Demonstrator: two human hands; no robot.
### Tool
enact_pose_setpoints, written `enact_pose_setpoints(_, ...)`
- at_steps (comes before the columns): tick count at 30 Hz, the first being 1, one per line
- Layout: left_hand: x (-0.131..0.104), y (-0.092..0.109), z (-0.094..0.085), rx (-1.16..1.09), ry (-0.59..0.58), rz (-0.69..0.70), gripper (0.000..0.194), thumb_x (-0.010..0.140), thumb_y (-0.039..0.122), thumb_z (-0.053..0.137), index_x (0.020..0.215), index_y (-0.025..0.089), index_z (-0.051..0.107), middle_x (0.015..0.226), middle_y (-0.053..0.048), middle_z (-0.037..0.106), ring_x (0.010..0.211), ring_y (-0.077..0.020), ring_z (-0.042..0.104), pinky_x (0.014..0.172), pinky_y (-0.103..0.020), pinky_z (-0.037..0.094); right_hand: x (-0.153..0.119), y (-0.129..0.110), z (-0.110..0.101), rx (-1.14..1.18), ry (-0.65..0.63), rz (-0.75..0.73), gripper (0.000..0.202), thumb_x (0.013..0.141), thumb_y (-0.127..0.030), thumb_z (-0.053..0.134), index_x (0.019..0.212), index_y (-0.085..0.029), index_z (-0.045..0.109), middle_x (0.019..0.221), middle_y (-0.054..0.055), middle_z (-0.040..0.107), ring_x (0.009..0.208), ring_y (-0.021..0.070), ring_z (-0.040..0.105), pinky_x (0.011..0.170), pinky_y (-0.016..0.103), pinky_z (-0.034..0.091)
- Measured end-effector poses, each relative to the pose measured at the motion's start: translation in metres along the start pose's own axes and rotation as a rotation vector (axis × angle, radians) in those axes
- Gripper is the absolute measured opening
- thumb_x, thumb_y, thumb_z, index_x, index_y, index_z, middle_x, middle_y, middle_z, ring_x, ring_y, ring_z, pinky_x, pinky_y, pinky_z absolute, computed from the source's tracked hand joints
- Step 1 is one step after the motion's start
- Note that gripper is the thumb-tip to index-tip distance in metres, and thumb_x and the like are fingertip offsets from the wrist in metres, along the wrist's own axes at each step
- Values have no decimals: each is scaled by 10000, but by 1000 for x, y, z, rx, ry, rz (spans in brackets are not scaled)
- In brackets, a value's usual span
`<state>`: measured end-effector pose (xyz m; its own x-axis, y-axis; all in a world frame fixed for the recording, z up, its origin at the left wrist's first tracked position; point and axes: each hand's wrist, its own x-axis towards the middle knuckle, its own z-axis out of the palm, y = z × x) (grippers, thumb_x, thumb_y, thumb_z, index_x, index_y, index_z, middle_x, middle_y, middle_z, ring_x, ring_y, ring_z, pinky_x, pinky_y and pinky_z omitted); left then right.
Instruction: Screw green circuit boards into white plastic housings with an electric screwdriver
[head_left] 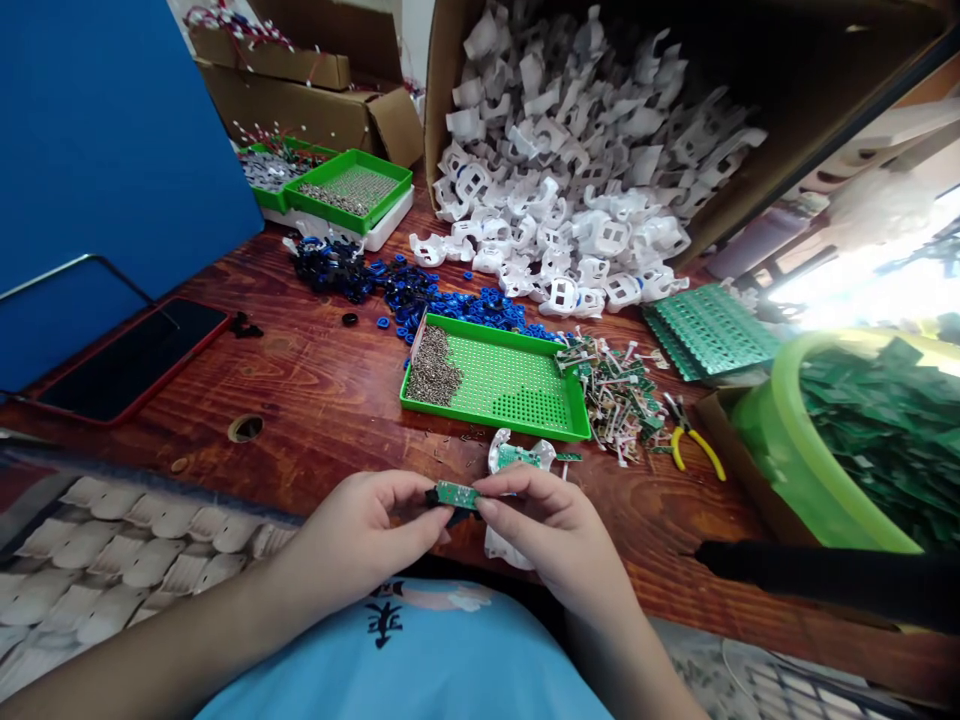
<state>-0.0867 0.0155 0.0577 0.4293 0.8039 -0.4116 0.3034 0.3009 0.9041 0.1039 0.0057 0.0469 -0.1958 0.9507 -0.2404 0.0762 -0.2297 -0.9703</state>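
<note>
A small green circuit board [456, 494] is held level between my two hands, close to the table's front edge. My left hand [382, 520] pinches its left end, where a small black part shows. The thumb and fingers of my right hand [544, 510] grip its right end. Just behind my right hand lies a white plastic housing [501, 452] with another green board [525, 456] in it; my fingers partly cover it. Further back, a green tray [510, 372] holds many small metal screws [435, 372] on its left side.
White housings [555, 240] spill from a cardboard box. Blue and black rings [472, 308] lie behind the tray. Wired boards [619, 395], yellow-handled pliers [694, 440] and a green tub [787, 400] are right. A phone [135, 355] lies left; a black rod [817, 572] juts in at right.
</note>
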Motion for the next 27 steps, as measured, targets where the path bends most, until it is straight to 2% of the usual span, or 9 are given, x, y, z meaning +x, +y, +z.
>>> enact_pose_setpoints(4, 2, 2, -1, -88, -55, -38, 220, 800, 334, 567, 829, 130, 642, 747, -22, 656, 704, -132, 588, 645, -194, 451, 1, 1, -5, -157, -33, -64, 185, 752, -327, 612, 863, -182, 648, 814, 25, 587, 759, 64, 540, 695, 175, 418)
enact_pose_setpoints(9, 4, -1, -3, -153, -129, -64, 231, 816, 327, 555, 717, 125, 603, 643, 6, 596, 607, -88, 528, 590, -170, 409, 3, -3, -7, -301, -65, -118, 164, 779, -299, 576, 861, -176, 645, 808, 31, 586, 764, 73, 548, 702, 191, 426)
enact_pose_setpoints(13, 3, -5, -5, -79, -104, -23, 293, 832, 387, 528, 701, 131, 582, 636, 14, 559, 604, -89, 484, 573, -176, 368, 2, -5, -5, -406, -56, -181, 155, 801, -271, 546, 893, -200, 649, 817, 20, 591, 760, 59, 555, 699, 175, 431)
enact_pose_setpoints(16, 3, -7, -4, -47, -82, -4, 339, 837, 447, 498, 752, 134, 597, 685, 1, 570, 649, -112, 495, 606, -196, 373, 1, -5, -4, -437, -47, -216, 153, 803, -257, 543, 898, -207, 652, 797, 13, 594, 745, 51, 556, 683, 165, 435)
enact_pose_setpoints(21, 3, -8, -2, -27, -66, 11, 344, 845, 460, 478, 805, 142, 603, 727, -5, 580, 709, -132, 523, 655, -203, 396, 1, -5, -3, -474, -39, -260, 151, 808, -242, 536, 893, -205, 656, 799, 13, 602, 751, 50, 559, 691, 166, 441)
enact_pose_setpoints(27, 6, -9, -4, 45, -67, 96, 316, 875, 435, 440, 976, 176, 590, 954, -17, 609, 922, -177, 530, 816, -243, 399, 1, -5, -3, -530, -48, -299, 156, 823, -238, 514, 900, -214, 647, 799, -3, 602, 749, 36, 552, 693, 155, 442)
